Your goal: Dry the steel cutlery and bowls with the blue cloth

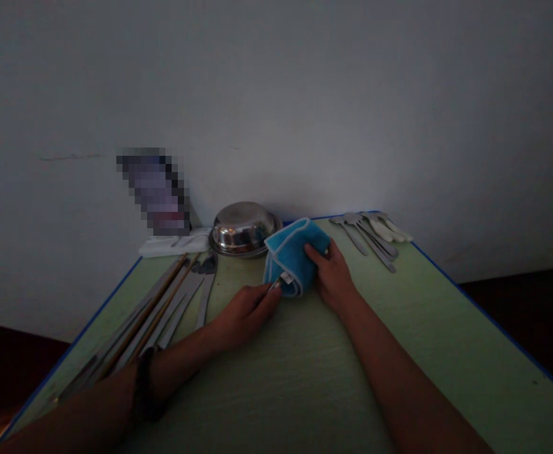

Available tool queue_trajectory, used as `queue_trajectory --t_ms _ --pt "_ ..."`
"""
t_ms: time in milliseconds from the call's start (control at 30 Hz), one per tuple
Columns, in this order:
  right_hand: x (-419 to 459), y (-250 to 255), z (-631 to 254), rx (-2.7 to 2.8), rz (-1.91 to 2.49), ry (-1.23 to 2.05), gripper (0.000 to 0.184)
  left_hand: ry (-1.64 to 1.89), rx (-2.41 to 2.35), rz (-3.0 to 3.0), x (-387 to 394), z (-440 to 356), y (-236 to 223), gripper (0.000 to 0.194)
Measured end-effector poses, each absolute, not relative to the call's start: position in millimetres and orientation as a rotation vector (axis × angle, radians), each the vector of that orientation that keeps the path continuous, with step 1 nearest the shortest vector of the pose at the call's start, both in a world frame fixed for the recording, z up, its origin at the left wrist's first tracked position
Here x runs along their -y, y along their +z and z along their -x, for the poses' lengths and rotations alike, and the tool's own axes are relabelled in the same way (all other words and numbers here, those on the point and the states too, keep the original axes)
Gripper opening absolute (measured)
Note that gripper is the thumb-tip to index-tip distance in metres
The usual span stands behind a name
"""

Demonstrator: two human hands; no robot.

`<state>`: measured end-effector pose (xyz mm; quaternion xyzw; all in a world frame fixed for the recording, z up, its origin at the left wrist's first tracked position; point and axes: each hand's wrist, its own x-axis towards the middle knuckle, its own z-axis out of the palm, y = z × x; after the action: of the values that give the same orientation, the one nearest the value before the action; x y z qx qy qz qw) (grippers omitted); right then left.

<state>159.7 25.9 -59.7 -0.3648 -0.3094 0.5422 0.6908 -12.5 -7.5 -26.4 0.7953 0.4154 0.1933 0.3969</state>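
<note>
A soft blue cloth with pale edging (299, 258) is folded over itself above the pale green surface with a blue edge (304, 384), near its middle, just in front of a shiny round metal bowl turned upside down (245, 228). The left hand (250, 312) has its fingers closed around a slim metal utensil (275, 285), most of it hidden by the hand and the folds, so its kind cannot be told. The right hand (333, 277) grasps the cloth from the other side, thumb pressed on its upper face and the other fingers behind. A small white label (286, 278) shows at the lower fold.

To the left lie long silver metal utensils (205, 302) and thin brown sticks (144, 315), side by side; to the right, grey metal spoons (352, 221) fan out beside pale-handled utensils (390, 231).

The step in hand appears to be wiping, judging by how the cloth meets the utensil. The next move calls for a firm hold from the left fingers and even pressure from the right, with the cloth's loose corner clear of the bowl
</note>
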Motion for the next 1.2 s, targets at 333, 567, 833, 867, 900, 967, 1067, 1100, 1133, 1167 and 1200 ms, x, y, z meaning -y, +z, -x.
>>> queue_trajectory --t_ms 333,567,833,867,900,967,1067,1100,1133,1167,1200 --pt "-28.3 -61.1 -161.7 0.654 1.213 0.817 0.048 0.480 -1.042 -1.960 6.1 13.0 -28.7 0.038" --pt "-27.1 -49.9 -163.7 0.421 1.066 0.946 0.061 0.424 -1.040 -2.085 6.9 11.1 -24.4 0.036" --pt "-23.4 -47.0 -159.3 0.397 0.717 1.446 0.034 0.419 -1.022 -2.125 6.8 12.5 -26.0 0.035" --pt "-23.0 -47.0 -158.2 0.405 0.705 1.436 0.034 0.421 -1.025 -2.115 6.8 12.6 -26.4 0.035" --pt "-22.8 -46.9 -157.3 0.409 0.698 1.420 0.033 0.423 -1.029 -2.103 6.7 12.6 -26.7 0.035" --pt "-22.8 -45.7 -156.3 0.390 0.694 1.400 0.031 0.429 -1.029 -2.078 6.7 12.7 -27.1 0.035" --pt "-22.4 -40.9 -157.4 0.288 0.639 1.475 0.018 0.440 -1.022 -2.055 6.7 12.7 -27.1 0.035" --pt "-21.8 -38.8 -158.6 0.249 0.599 1.513 0.016 0.445 -1.020 -2.048 6.6 12.6 -26.9 0.034" --pt "-20.9 -36.7 -160.1 0.220 0.551 1.549 0.017 0.452 -1.017 -2.039 6.5 12.6 -26.7 0.034" --pt "-19.8 -34.8 -162.0 0.203 0.502 1.579 0.019 0.460 -1.018 -2.029 6.4 12.5 -26.5 0.034" --pt "-18.6 -33.2 -164.0 0.201 0.460 1.604 0.021 0.471 -1.021 -2.020 6.2 12.5 -26.4 0.034"
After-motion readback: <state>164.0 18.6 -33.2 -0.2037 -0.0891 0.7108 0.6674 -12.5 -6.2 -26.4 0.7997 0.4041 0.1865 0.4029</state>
